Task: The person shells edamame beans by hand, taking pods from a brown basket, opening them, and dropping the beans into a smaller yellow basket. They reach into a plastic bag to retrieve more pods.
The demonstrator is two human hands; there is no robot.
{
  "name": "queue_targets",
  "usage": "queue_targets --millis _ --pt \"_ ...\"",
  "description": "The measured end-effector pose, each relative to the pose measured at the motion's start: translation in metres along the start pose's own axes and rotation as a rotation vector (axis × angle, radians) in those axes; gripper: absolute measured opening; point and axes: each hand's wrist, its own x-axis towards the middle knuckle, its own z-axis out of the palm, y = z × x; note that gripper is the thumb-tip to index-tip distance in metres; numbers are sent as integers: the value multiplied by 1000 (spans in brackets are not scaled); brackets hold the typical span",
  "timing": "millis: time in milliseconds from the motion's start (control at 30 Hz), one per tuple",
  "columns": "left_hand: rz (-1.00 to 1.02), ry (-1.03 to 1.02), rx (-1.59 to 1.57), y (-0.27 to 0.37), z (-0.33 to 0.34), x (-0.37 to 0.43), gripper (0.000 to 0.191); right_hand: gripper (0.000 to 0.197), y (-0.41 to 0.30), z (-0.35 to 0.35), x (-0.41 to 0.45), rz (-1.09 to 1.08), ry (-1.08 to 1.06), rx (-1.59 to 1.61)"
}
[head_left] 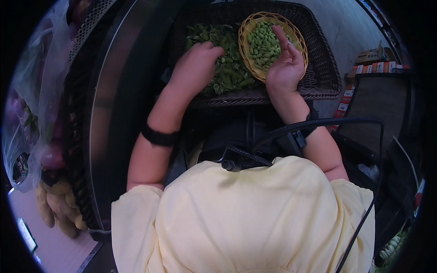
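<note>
A dark brown wicker tray [322,73] lies before me, with a heap of green bean pods [225,73] in its left part. On the tray's right side sits a round yellow woven basket [243,41] holding shelled green beans [263,44]. My left hand [198,65] is over the pods with its fingers curled down; the fingertips are hidden, so whatever they hold does not show. Above the right side of the basket my right hand [286,63] is turned partly palm up. Its fingers are apart, and I see nothing held in them.
A metal-edged counter [102,112] runs along my left. Beyond it are potatoes [59,204] and a clear plastic bag [41,85]. A black cable [341,120] loops past my right forearm. Cartons [375,67] stand at the right by a dark flat surface [374,102].
</note>
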Motion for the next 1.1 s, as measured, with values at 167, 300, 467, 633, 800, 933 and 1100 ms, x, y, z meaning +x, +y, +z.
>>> queue_targets --millis 167,300,467,633,800,933,1100 --pt "106 -166 131 -12 14 19 31 39 2 -1 -2 -17 -21 -33" --pt "87 -240 125 -14 24 24 31 31 6 -5 1 170 40 131" --pt "80 -267 142 -14 24 27 27 25 7 -10 2 325 86 213" --pt "32 -246 9 -15 21 26 24 23 7 -11 2 367 109 226" --pt "-26 -164 -134 -12 5 23 20 14 -1 -11 1 488 -77 306" --pt "-145 -70 -274 3 -15 30 28 10 -10 1 -10 867 -596 232" --pt "57 1 -525 28 -20 42 37 12 -14 17 -18 998 -983 -275"
